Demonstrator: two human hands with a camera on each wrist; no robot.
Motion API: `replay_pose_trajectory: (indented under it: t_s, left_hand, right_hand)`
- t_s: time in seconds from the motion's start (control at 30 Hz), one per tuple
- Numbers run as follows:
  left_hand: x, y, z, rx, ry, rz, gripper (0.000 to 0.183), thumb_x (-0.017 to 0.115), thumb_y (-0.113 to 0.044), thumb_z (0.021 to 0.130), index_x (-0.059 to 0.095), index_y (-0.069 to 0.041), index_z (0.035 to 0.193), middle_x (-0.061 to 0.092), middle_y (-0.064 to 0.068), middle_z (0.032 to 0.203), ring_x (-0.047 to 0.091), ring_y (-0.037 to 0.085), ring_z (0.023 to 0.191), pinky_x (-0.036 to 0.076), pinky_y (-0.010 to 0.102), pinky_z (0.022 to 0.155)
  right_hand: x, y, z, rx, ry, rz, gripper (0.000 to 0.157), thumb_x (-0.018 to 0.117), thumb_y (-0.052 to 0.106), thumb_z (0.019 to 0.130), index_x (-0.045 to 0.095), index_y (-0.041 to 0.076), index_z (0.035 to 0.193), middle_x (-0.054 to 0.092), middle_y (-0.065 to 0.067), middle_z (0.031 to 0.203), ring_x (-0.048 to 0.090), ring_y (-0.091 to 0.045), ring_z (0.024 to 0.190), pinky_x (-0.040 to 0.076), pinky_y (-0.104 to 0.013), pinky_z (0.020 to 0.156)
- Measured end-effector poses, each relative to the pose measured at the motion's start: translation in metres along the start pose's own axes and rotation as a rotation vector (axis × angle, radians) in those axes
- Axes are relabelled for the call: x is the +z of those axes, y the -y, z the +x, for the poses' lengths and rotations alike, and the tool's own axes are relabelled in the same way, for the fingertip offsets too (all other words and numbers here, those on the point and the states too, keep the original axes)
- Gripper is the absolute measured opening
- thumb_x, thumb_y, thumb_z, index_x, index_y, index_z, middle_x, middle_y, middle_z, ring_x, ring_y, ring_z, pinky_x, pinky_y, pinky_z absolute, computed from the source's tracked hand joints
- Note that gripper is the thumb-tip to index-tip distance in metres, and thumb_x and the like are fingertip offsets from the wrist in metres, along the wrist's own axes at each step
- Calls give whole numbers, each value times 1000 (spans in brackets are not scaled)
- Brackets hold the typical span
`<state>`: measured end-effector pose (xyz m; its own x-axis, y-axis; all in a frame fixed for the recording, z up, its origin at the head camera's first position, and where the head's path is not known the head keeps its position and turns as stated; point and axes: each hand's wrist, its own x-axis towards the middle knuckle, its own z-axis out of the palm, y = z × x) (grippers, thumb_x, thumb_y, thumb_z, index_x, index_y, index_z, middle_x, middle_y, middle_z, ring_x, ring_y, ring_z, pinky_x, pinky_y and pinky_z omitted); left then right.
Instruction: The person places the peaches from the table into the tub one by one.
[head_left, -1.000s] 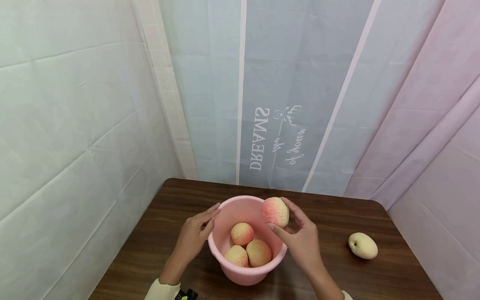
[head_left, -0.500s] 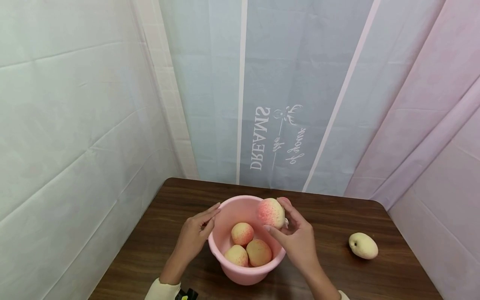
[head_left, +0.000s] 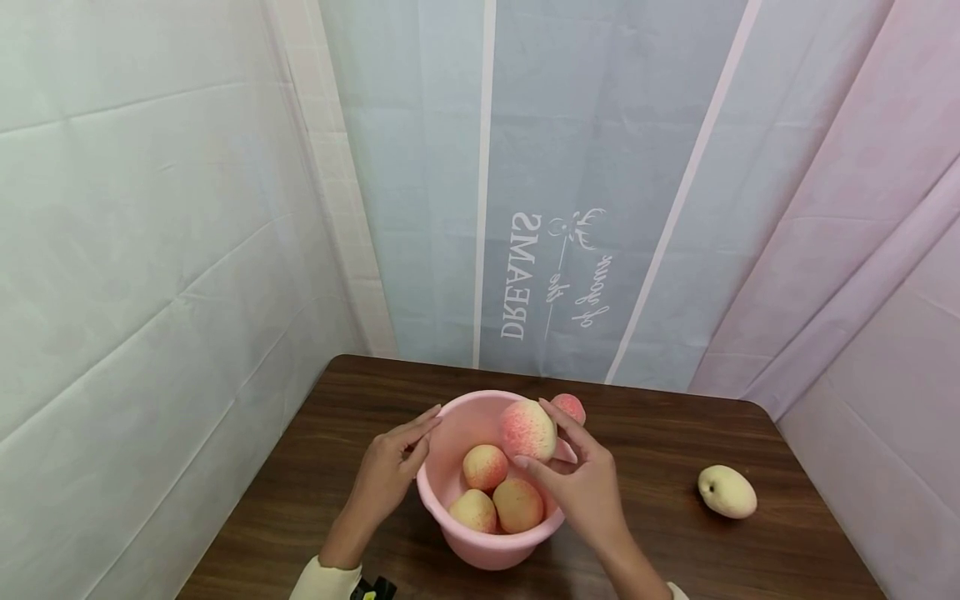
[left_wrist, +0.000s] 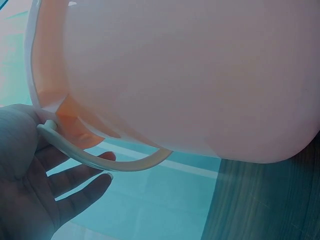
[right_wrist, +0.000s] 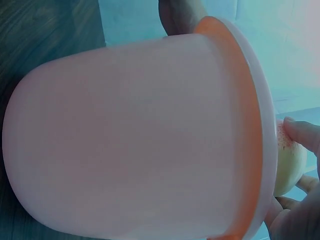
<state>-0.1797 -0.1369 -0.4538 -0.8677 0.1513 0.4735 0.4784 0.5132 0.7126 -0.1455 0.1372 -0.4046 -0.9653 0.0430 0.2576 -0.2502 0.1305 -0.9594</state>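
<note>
My right hand (head_left: 592,492) holds a pink-and-cream peach (head_left: 528,431) between thumb and fingers, over the right side of a pink bucket (head_left: 487,550). In the right wrist view the peach (right_wrist: 290,165) shows partly behind the bucket's rim (right_wrist: 267,115). My left hand (head_left: 386,471) holds the bucket's left rim, thumb at the inner edge and fingers outside. In the left wrist view several fingers (left_wrist: 80,175) stretch out behind the bucket's curved handle (left_wrist: 105,162). Inside the bucket lie three peaches, a back one (head_left: 485,467), a left one (head_left: 474,511) and a right one (head_left: 518,506).
Another peach (head_left: 570,408) rests behind my right hand, on the far side of the bucket. A pale, oval fruit (head_left: 727,492) lies on the brown wooden table (head_left: 660,433) at the right. Fabric curtains (head_left: 570,125) rise behind the table and on both sides.
My right hand has moved left with the peach, further over the bucket. This uncovers the peach behind it. The left hand and the bucket have stayed in place.
</note>
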Motion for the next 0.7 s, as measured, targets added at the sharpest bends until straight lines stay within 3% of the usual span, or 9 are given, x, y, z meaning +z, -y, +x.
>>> replay_pose_trajectory:
  t_s: [0.37,0.7]
  left_hand:
    - [-1,0,0,4,-4,19,34,62,-4,99,71,-13,131,61,-5,141,60,13,89,49,24,68]
    - [-1,-1,-1,-8,0,19,34,62,-5,99,70,-14,131,61,-3,142,60,14,87,49,24,66]
  right_hand:
    - [10,-3,-6,13,22,-1,75,94,15,70,64,18,139,70,-7,124,73,-22,95,59,-33,75]
    - [10,-4,-7,-2,66,-23,73,94,17,71,65,23,137,68,-3,127,74,-23,89,59,-31,77]
